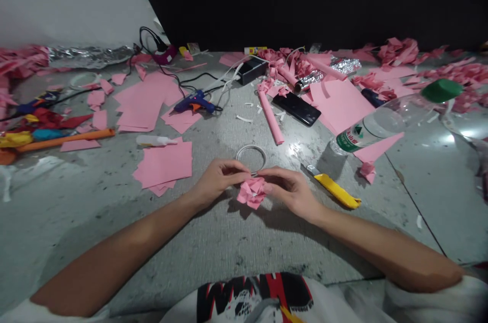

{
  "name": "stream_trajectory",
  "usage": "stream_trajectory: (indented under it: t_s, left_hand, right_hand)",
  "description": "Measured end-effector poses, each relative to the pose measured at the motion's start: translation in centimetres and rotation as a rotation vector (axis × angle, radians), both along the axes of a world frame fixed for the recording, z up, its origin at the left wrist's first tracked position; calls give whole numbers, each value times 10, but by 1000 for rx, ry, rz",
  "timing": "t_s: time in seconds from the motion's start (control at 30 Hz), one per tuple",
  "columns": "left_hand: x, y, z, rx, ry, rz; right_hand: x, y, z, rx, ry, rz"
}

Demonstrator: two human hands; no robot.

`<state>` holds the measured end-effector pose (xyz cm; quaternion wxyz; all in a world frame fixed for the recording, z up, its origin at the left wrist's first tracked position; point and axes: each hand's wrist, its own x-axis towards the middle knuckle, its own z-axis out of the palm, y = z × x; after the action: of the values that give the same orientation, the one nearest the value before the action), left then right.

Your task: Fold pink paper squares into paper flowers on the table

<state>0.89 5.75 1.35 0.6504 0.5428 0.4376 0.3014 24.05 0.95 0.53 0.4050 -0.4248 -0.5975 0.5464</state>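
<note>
On the grey floor (213,241), centre, just before the seated person: one crumpled pink paper flower (252,193), pinched from both sides, left hand (217,180) and right hand (288,188) each with fingertips pressed together on it, held just above the surface.

Writing and labels: water bottle (389,121), lying on its side, green cap, green-and-white label with red print too small to read. Glue stick (254,50) at the far edge, lettering illegible. Shirt at the bottom edge, red and black letters, cut off.

Surroundings: white tape ring (250,155) just behind the hands; yellow utility knife (335,189) just beside the right hand; pink sheets (164,164) near the left hand; rolled pink tube (270,117); black phone (297,108); blue glue gun (194,102) with cable; small glue bottle (155,140); foil rolls (328,73); pink scraps throughout.

Obscured: flower's underside hidden by fingers; coloured items at far left hard to make out.
</note>
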Motion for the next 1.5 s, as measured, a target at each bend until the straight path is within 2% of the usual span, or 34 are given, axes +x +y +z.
stream_trajectory:
  t_s: [0.13, 0.23, 0.4, 0.63, 0.77, 1.0, 1.2, 1.3, 1.4, 1.5]
  left_hand:
    - [2, 1, -13, -56, -165, 203]
    - [4, -1, -17, -52, -206, 274]
    - [2, -4, -20, 24, -166, 221]
    - [-3, -7, -15, 106, -285, 65]
    - [-2, -7, -14, 156, -282, 11]
    - [-3, -10, -20, 168, -150, 29]
    - [-3, -11, -18, 225, 9, 33]
    - [-7, -8, -24, 227, 27, 35]
    - [-14, 1, -35, 237, 105, 4]
    - [-15, 11, -46, 287, 77, 33]
  right_hand:
    - [0, 0, -4, -48, 85, -1]
    - [-3, 0, -5, -46, 47, -2]
    - [-6, 2, -6, -88, 39, -80]
    - [-4, 6, -9, -121, 198, -168]
    - [-3, 8, -10, -125, 217, -171]
    - [-7, 9, -8, -120, 280, -163]
    - [-7, 13, -14, -71, 345, -170]
    - [-7, 15, -15, -48, 375, -140]
    - [-8, 16, -13, -20, 384, -113]
    - [-11, 15, -11, -25, 400, -132]
